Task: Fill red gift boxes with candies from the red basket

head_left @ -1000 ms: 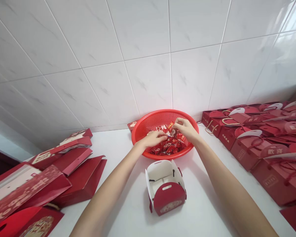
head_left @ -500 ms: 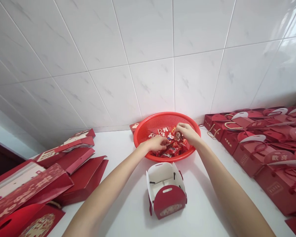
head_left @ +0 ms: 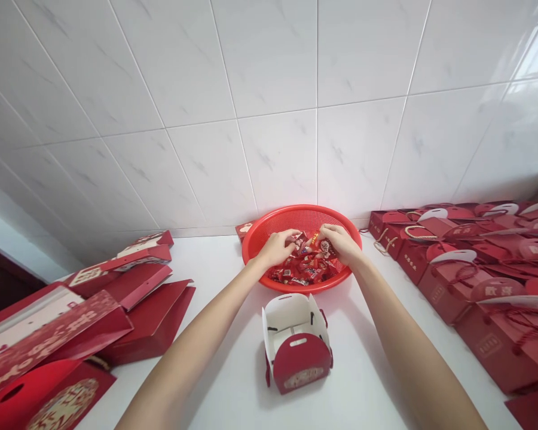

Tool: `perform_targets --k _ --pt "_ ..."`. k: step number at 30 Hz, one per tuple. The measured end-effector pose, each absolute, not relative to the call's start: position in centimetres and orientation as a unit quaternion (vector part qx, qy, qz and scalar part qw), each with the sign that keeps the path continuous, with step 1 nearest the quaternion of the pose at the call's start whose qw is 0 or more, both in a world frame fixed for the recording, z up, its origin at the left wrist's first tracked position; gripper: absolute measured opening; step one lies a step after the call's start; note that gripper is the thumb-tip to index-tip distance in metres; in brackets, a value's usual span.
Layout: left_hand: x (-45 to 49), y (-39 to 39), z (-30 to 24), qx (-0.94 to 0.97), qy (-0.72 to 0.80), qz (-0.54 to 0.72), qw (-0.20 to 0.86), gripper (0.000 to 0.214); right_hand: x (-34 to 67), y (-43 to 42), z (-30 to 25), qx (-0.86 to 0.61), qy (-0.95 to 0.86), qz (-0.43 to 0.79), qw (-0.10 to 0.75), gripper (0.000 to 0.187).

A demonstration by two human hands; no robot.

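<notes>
A red plastic basket (head_left: 256,234) with mesh sides holds a heap of red-wrapped candies (head_left: 311,272). Over its left part my left hand (head_left: 278,248) pinches a dark red wrapped candy (head_left: 299,240) between thumb and fingers. My right hand (head_left: 338,243) is at the basket's right side, its fingers closed on wrapped candies (head_left: 326,248), one of them with yellow print. In front of the basket stands an open red gift box (head_left: 300,358), white inside, with its top flaps spread. No candy shows in the visible part of the box.
Flat red bags and boxes (head_left: 147,322) lie piled along the left side of the white table (head_left: 224,382). Rows of closed red gift boxes (head_left: 497,334) with rope handles stand on the right. A tiled wall (head_left: 278,155) rises right behind the basket.
My left hand has lifted slightly up and back from the heap, a candy now showing at its fingertips. My right hand stays almost in place with its candies.
</notes>
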State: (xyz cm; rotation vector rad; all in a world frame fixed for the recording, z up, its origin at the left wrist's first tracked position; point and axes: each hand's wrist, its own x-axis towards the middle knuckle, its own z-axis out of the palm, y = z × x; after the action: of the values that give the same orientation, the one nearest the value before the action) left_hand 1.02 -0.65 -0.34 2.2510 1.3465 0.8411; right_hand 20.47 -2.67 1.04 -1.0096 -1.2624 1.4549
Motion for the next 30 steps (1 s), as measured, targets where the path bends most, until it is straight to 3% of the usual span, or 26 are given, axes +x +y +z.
perform_targets --k 6,12,19,25,30 --pt "1.05 -0.50 -0.46 0.775 0.461 0.368 0.228 0.033 20.43 -2.61 1.01 -0.423 -0.536 0.587 0.436 0.013" --pt "0.94 -0.91 0.10 0.785 0.480 0.351 0.173 0.034 20.27 -2.80 1.32 -0.441 -0.538 0.582 0.421 0.014" --pt "0.68 -1.32 0.33 0.800 0.559 0.209 0.057 0.034 20.35 -2.85 1.32 -0.433 -0.557 0.574 0.415 0.015" --pt "0.53 -1.34 -0.08 0.848 0.498 0.050 0.172 0.043 20.30 -2.89 1.17 -0.439 -0.560 0.570 0.411 0.020" --pt "0.39 -1.24 -0.14 0.844 0.501 -0.024 0.190 0.057 20.42 -2.78 0.99 -0.444 -0.571 0.559 0.405 0.019"
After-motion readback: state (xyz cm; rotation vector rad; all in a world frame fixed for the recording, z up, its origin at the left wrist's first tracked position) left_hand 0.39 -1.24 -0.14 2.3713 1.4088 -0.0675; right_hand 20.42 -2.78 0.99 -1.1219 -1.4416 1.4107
